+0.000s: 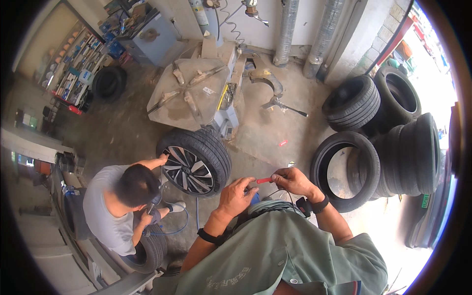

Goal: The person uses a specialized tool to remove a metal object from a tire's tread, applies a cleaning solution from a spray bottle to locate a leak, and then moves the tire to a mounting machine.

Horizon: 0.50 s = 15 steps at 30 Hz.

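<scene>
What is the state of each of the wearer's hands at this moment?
Left hand: partly open, fingers curled; any small thing in it cannot be told.
Right hand: closed, holding a red stick.

a head-worn fisheye view looks steeply down over a green work shirt (275,250), left hand (235,197) and right hand (294,181) close below it, and faces the near edge of a tire changer (211,104) farther off
</scene>
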Each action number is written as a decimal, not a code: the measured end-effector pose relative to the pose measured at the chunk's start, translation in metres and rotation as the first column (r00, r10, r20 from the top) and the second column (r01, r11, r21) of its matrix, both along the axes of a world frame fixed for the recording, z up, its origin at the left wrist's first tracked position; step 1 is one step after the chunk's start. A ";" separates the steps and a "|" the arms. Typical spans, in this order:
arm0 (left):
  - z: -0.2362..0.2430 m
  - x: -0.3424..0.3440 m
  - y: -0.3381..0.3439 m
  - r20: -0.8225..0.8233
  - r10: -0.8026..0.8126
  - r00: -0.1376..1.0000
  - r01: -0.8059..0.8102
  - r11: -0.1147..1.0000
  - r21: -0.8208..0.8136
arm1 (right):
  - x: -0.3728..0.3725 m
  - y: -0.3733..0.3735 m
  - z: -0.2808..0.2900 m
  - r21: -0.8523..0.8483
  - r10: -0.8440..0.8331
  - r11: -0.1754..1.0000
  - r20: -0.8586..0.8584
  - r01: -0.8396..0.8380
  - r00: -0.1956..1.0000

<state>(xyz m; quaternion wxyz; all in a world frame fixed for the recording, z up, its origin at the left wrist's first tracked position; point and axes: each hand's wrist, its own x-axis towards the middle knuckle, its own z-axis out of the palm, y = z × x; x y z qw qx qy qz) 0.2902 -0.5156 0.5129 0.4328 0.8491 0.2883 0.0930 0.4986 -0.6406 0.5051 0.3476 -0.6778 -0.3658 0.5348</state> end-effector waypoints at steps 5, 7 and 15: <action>-0.097 -0.049 0.082 -0.128 0.234 0.964 -0.230 0.972 0.046 | 0.051 0.038 -0.059 -0.067 -0.521 0.854 -0.074 0.517 0.850; -0.147 -0.094 0.106 -0.265 0.331 0.905 -0.322 0.943 0.079 | 0.069 0.062 -0.074 -0.114 -0.608 0.794 -0.147 0.597 0.780; -0.250 -0.315 0.053 -0.766 0.296 0.571 -0.619 0.768 -0.164 | 0.131 0.198 -0.185 -0.201 -0.384 0.902 0.033 0.383 0.923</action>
